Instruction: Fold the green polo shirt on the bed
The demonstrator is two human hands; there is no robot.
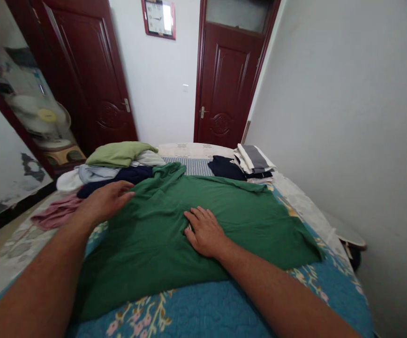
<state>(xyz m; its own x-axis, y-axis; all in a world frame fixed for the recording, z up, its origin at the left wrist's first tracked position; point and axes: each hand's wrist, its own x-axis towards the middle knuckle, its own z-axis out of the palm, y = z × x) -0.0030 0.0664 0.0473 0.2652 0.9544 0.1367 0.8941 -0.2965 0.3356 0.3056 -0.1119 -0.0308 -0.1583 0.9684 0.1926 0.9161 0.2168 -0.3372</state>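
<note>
A green garment (252,216) lies spread over a blue floral bed cover (196,310), with wrinkles toward its left side and a bunched part at its far edge. My right hand (205,231) rests on the middle of the cloth, fingers slightly spread; a small light spot shows by its thumb. Over the garment's left edge is my left hand (110,202), its fingers apart and nothing held. Whether the left fingertips touch the cloth cannot be made out.
Loose clothes lie at the far left: a light green one (119,154), a navy one (133,175) and a pink one (57,212). Folded clothes (256,158) are stacked at the far right beside a dark garment (226,167). A wall (351,112) borders the right side.
</note>
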